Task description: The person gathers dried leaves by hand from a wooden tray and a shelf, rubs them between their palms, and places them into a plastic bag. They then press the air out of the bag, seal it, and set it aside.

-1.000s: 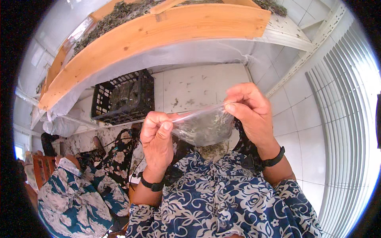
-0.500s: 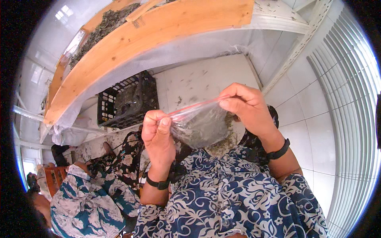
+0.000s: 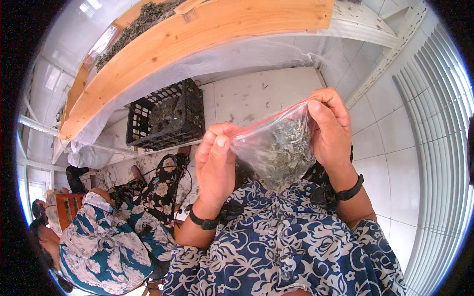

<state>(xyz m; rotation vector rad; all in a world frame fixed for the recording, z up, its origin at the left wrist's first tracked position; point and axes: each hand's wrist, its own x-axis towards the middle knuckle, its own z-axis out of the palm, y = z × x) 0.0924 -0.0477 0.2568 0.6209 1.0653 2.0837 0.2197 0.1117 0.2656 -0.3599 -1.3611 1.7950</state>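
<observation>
A clear zip bag [image 3: 281, 153] with a red seal strip along its top hangs between my two hands, above my lap. Dried grey-green leaves fill its lower part and right side. My left hand [image 3: 216, 160] pinches the left top corner between thumb and fingers. Higher up, my right hand [image 3: 332, 128] grips the right top corner, thumb pressed on the plastic. The red strip slants upward to the right, stretched between both grips. Whether the seal is closed along its whole length I cannot tell.
Ahead, a black plastic crate [image 3: 165, 116] holds dark dried leaves. Above it runs a wooden-sided tray [image 3: 212, 37] with more leaves, lined underneath by white sheeting. A person in patterned clothing [image 3: 106, 241] sits at my left. A slatted panel [image 3: 437, 163] stands at the right.
Both hands have moved right, the right one also upward. The bag now tilts and faces me more, showing the leaves inside more plainly. Both hands keep hold of its top corners.
</observation>
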